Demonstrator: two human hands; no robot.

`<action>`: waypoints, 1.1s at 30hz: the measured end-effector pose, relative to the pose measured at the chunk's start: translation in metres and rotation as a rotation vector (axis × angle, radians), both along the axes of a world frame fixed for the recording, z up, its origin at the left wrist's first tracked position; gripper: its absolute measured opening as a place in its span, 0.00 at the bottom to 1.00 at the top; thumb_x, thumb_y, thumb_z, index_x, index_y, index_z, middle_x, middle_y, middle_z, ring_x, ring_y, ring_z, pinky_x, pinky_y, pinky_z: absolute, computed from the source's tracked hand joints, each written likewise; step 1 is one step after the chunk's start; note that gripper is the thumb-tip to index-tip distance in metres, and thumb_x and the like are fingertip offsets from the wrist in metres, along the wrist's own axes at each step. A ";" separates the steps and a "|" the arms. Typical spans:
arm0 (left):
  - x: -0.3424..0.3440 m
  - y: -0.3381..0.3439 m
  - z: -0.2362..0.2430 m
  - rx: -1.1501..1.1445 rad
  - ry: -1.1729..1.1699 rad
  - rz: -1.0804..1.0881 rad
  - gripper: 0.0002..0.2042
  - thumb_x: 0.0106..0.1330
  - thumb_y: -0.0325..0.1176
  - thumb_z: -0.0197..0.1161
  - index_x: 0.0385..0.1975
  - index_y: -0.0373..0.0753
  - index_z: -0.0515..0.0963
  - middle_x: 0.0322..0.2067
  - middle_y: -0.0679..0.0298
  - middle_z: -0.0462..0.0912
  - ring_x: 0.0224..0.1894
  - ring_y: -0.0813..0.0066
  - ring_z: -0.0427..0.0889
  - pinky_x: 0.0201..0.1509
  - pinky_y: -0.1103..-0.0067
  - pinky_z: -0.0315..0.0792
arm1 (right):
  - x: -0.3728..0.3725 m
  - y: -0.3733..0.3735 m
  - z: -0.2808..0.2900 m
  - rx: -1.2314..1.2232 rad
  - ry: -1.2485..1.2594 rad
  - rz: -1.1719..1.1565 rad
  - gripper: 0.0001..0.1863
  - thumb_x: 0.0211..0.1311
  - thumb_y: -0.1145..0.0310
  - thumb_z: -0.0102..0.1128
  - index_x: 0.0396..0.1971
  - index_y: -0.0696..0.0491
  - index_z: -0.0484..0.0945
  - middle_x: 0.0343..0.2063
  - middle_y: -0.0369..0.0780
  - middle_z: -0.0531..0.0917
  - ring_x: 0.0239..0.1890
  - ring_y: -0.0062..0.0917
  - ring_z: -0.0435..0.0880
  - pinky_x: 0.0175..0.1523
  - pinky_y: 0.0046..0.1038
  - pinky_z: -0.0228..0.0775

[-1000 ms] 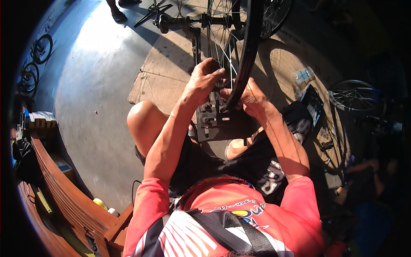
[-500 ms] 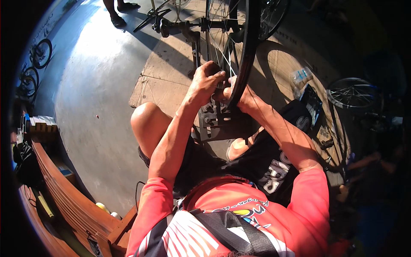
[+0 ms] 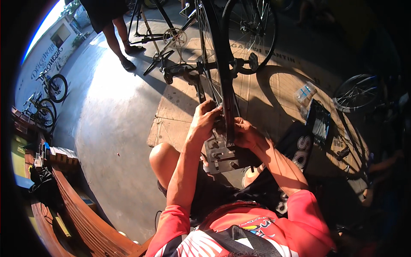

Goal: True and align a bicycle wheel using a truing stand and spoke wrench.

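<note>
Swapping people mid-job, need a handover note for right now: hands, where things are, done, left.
Left hand: fingers pinched at the spokes on the left side of the bicycle wheel.
Right hand: against the rim's right side, low down.
Wheel stands upright in a metal stand on flattened cardboard, between the knees.
Open tool case lies to the right.
Done: wheel mounted in the stand.
Left: spoke work apparently in progress; how far along cannot be told.

View tilts up: standing person's legs [image 3: 114,36], grey chainring [image 3: 175,38] now in frame. Left hand [image 3: 204,121] shifts onto black spoked bicycle wheel [image 3: 220,77] rim.
</note>
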State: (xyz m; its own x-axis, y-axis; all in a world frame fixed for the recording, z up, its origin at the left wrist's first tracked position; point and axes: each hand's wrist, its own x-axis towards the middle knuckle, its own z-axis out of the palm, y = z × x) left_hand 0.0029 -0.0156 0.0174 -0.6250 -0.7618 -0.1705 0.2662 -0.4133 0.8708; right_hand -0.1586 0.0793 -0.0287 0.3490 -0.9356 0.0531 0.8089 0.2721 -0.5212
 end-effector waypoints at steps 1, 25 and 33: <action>0.000 0.001 0.000 -0.019 0.018 -0.011 0.08 0.69 0.29 0.66 0.34 0.36 0.72 0.29 0.65 0.76 0.28 0.75 0.80 0.25 0.77 0.76 | 0.000 -0.001 -0.004 0.024 0.035 0.006 0.23 0.64 0.68 0.67 0.56 0.62 0.76 0.46 0.45 0.85 0.46 0.30 0.87 0.52 0.30 0.82; -0.001 0.001 -0.009 -0.176 -0.093 0.047 0.13 0.69 0.31 0.65 0.47 0.32 0.73 0.37 0.60 0.80 0.35 0.73 0.82 0.36 0.77 0.78 | -0.009 -0.013 0.011 0.082 0.728 -0.193 0.12 0.63 0.75 0.63 0.47 0.58 0.81 0.37 0.38 0.86 0.34 0.24 0.85 0.41 0.28 0.81; -0.002 -0.003 0.075 -1.241 -0.228 0.378 0.45 0.50 0.13 0.50 0.75 0.37 0.53 0.73 0.45 0.59 0.76 0.48 0.56 0.78 0.65 0.52 | -0.005 -0.008 -0.014 0.260 1.004 -0.796 0.12 0.60 0.72 0.65 0.41 0.63 0.81 0.25 0.40 0.85 0.21 0.22 0.85 0.26 0.25 0.82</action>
